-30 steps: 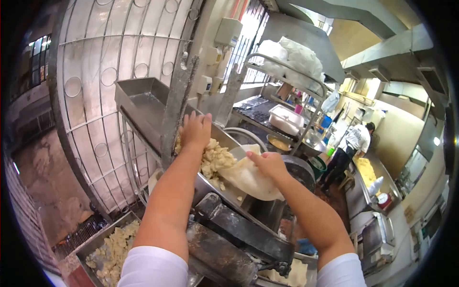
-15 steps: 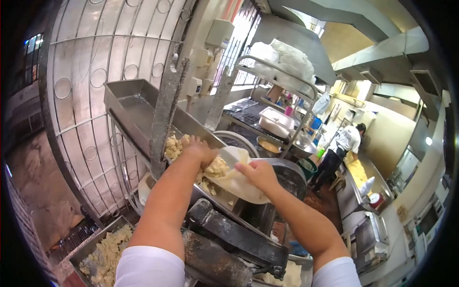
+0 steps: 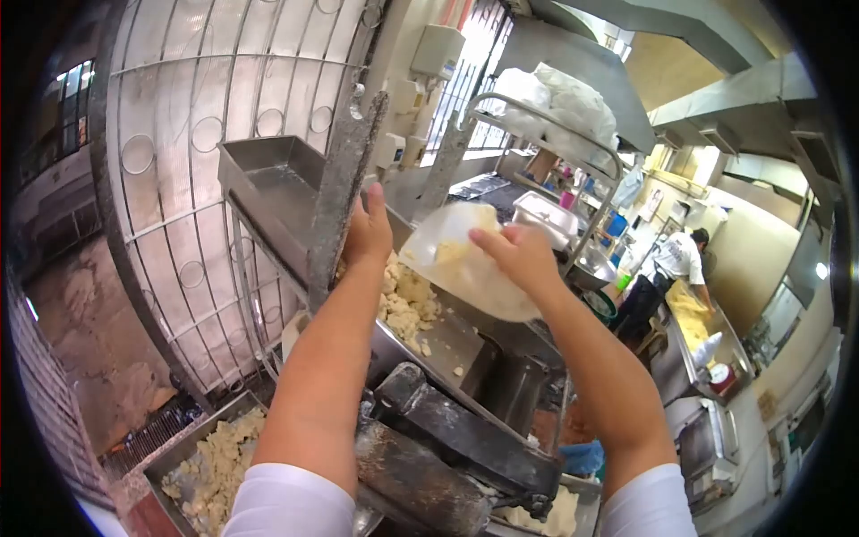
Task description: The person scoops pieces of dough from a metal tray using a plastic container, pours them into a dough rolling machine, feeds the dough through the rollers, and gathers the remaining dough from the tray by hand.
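Note:
My right hand (image 3: 521,255) grips a large, whitish, rounded plastic dough scraper (image 3: 488,285) by its upper edge, thumb on the face towards me. A smear of dough (image 3: 455,251) sticks to the scraper. My left hand (image 3: 369,231) is open beside the upright metal post, which hides part of its fingers; one digit points up. Crumbly pale dough (image 3: 407,300) lies below both hands in the long metal trough (image 3: 279,190). The scraper is held above the trough, apart from the heap.
A dark machine housing (image 3: 465,430) stands in front of me. Lower left is a metal tray (image 3: 161,474) of dough lumps; more dough (image 3: 559,515) lies lower right. The metal post (image 3: 344,188) rises beside the trough. A co-worker (image 3: 671,264) bends over a counter at right.
My left hand has lifted off the dough and moved up beside the post. My right hand has raised the scraper up and to the right, away from the heap.

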The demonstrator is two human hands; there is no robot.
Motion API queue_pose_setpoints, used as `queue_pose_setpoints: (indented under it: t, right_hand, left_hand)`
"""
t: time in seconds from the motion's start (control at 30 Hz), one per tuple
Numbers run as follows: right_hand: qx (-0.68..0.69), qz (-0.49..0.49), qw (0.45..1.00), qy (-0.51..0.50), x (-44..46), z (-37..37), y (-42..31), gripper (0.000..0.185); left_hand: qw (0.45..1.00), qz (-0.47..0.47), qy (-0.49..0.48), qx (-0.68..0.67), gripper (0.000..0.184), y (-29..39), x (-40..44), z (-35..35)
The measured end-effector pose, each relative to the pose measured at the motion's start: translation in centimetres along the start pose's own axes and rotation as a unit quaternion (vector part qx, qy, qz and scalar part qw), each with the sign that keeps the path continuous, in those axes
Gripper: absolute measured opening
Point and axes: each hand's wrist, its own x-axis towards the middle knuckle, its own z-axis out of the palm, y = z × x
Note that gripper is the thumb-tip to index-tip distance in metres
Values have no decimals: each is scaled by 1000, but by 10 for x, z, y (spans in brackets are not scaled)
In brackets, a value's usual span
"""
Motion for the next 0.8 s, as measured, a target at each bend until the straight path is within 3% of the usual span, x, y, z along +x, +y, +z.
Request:
queue_pose_setpoints:
  t: [0.03, 0.1, 0.13, 0.2, 0.33, 0.4, 0.43, 0.47, 0.5, 0.63, 0.7, 0.8]
  right_hand:
    - [1, -2, 1000, -2, 6, 7, -15, 63]
    - [-182, -193, 962, 70, 16, 22, -43, 52]
    - [-182, -194, 961, 69, 19, 27, -56, 52]
    - [-268, -303, 914, 27, 24, 34, -76, 51]
    - [-302, -362, 881, 48, 35, 31, -84, 50]
    - [-327, -329, 886, 17, 33, 23, -88, 50]
    - [-329, -329, 885, 19, 32, 23, -84, 50]
    - [-316, -342, 885, 12, 29, 25, -77, 49]
    - [-304, -354, 884, 5, 24, 24, -72, 49]
    - [-326, -345, 880, -22, 9, 21, -52, 48]
    - [-311, -373, 874, 12, 2, 18, -40, 48]
    - [-290, -372, 881, 41, 0, 7, -34, 48]
  left_hand:
    - [1000, -1, 2, 1, 66, -5, 3, 2]
    - [998, 38, 45, -36, 66, -18, 10, 11]
    - [998, 38, 46, -35, 66, -28, 15, 17]
    - [999, 7, 39, -28, 66, -42, 23, 20]
    - [994, 10, 113, 3, 61, -27, 20, 17]
    - [984, -111, -138, 18, 58, 9, 8, -12]
    - [984, -109, -138, 16, 58, 6, 5, -10]
    - [952, -56, -227, 197, 57, 0, 3, -6]
    - [878, 1, -305, 370, 56, 2, -1, -5]
    - [787, -24, -391, 476, 52, 16, -7, -1]
    - [785, -13, -370, 496, 47, 2, -6, 8]
    - [898, -11, -243, 368, 40, -19, 4, 17]
